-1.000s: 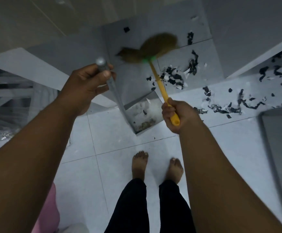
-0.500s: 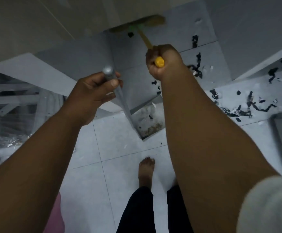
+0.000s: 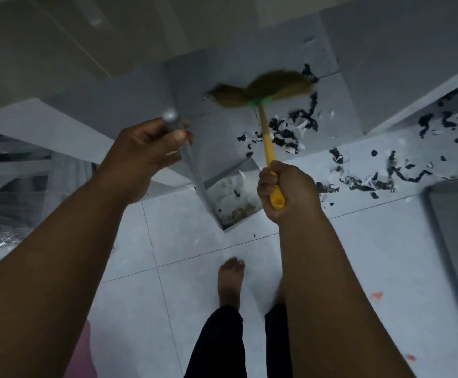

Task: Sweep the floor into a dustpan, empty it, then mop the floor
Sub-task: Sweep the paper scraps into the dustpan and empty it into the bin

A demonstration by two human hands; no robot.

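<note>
Beyond the dustpan (image 3: pixel 229 193) clenched in the left grip (image 3: pixel 146 151), the broom (image 3: pixel 263 90) clenched in the right grip (image 3: pixel 286 192) is being drawn back from its far reach onto unswept scraps (image 3: pixel 290 128).

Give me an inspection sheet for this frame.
Surface: pale tiled floor, orange spots at right.
Job's things: broom, head motion-blurred, over the scraps; dustpan with some dirt inside; no mop seen.
Clutter: black and white scraps scattered beyond and right of the dustpan.
Hands: left hand grips the dustpan's handle; right hand grips the broom's handle.
Cables: nothing seen.
Surroundings: grey panels, bare foot, pink thing at lower left.
</note>
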